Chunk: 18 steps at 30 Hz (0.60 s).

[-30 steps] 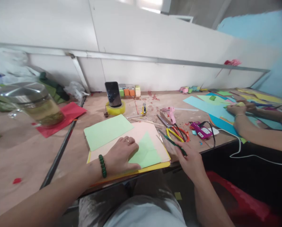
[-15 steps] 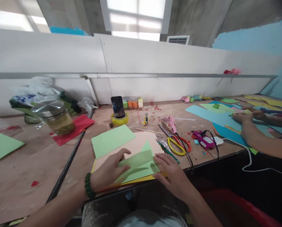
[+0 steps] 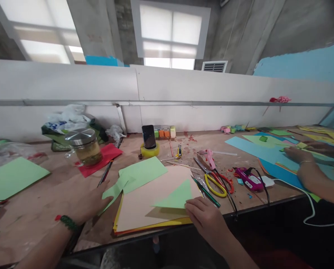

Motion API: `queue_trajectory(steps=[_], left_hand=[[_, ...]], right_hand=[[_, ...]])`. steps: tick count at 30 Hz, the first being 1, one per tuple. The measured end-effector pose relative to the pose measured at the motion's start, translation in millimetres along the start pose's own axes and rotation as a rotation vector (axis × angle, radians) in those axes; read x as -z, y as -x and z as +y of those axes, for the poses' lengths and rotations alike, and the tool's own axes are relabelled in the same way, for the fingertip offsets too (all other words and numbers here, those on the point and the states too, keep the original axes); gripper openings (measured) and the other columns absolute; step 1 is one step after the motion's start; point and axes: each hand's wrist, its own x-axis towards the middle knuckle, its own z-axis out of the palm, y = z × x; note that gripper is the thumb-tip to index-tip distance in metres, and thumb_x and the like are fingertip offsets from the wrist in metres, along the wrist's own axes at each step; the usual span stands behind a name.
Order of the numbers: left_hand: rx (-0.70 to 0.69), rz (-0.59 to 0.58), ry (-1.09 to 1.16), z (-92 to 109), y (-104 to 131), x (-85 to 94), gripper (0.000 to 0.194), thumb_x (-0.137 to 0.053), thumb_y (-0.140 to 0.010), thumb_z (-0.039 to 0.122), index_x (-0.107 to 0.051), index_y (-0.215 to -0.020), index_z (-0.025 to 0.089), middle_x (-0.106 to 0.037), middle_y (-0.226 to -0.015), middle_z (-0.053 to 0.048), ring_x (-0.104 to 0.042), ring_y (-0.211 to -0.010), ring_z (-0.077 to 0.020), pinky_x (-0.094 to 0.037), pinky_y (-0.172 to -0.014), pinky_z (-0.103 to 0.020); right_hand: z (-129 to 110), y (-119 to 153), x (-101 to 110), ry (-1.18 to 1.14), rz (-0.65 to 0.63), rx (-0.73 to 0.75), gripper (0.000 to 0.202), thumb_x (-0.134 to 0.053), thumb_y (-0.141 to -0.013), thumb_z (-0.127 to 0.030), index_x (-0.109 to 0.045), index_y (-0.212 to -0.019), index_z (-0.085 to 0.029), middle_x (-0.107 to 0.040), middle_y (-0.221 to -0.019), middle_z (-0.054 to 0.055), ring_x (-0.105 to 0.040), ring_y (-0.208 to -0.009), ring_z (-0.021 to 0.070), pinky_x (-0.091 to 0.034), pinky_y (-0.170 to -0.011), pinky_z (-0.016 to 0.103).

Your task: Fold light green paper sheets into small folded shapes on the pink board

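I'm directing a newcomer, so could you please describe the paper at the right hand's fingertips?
On the brown table, find the pink-topped paper stack at the near edge. Over its right side, at the right hand, is a light-green paper piece. Unlike the four-sided green sheet at the stack's far left, it looks triangular.

Plain pale green marks the triangular sheet at 6 o'clock and the paper strip at 8 o'clock; the backing sheet at 6 o'clock is peach, the bracelet at 8 o'clock dark green with a red accent. At 4 o'clock, the scissors show yellow handles, the glue gun is pink and the power strip purple. The red sheet between 8 and 9 o'clock and the light-blue sheet at 3 o'clock contrast with the mottled brown worktop.
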Motion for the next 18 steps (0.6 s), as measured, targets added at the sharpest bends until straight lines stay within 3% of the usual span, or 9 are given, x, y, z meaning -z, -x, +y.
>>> queue_trajectory(steps=[3, 8, 12, 15, 18], left_hand=[[0.000, 0.025, -0.084, 24, -2, 7.3, 0.047, -0.042, -0.086, 0.037, -0.056, -0.124, 0.015, -0.066, -0.116, -0.017, -0.062, -0.105, -0.0379, -0.048, -0.089, -0.050], [-0.260, 0.024, -0.083, 89, -22, 8.2, 0.037, -0.058, -0.081, 0.029, -0.060, -0.115, 0.014, -0.061, -0.123, -0.022, -0.057, -0.113, -0.0378, -0.046, -0.093, -0.051], [-0.353, -0.026, -0.080, 119, -41, -3.0, 0.024, -0.058, -0.077, 0.013, -0.062, -0.100, 0.018, -0.069, -0.104, -0.011, -0.065, -0.100, -0.0286, -0.050, -0.085, -0.036], [-0.368, -0.052, -0.101, 123, -52, -8.8, 0.024, -0.051, -0.078, 0.003, -0.061, -0.093, 0.019, -0.070, -0.089, -0.004, -0.068, -0.087, -0.0230, -0.051, -0.074, -0.030], [-0.353, -0.079, -0.128, 123, -64, -5.0, 0.025, -0.044, -0.077, -0.001, -0.061, -0.085, 0.017, -0.070, -0.078, -0.006, -0.070, -0.077, -0.0228, -0.051, -0.067, -0.031]], right_hand=[[6, -15, 1, 0.089, 0.191, 0.039, 0.023, -0.049, -0.092, -0.011, -0.067, -0.099, -0.022, -0.074, -0.089, 0.007, -0.068, -0.081, 0.0201, -0.058, -0.073, 0.034], [9, -39, 6, 0.074, 0.390, 0.066, 0.030, -0.056, -0.087, -0.009, -0.066, -0.110, -0.025, -0.074, -0.095, 0.008, -0.070, -0.088, 0.0216, -0.059, -0.078, 0.037], [2, -45, -5, 0.043, 0.275, 0.188, 0.029, -0.052, -0.088, -0.008, -0.065, -0.110, -0.023, -0.074, -0.097, 0.009, -0.069, -0.091, 0.0219, -0.059, -0.079, 0.037], [0, -41, -24, 0.038, 0.123, 0.195, 0.022, -0.049, -0.089, -0.006, -0.065, -0.098, -0.019, -0.074, -0.091, 0.008, -0.067, -0.086, 0.0213, -0.060, -0.077, 0.035], [2, -35, -44, 0.033, -0.029, 0.125, 0.017, -0.053, -0.088, -0.007, -0.064, -0.083, -0.020, -0.072, -0.080, 0.006, -0.066, -0.078, 0.0203, -0.059, -0.070, 0.032]])
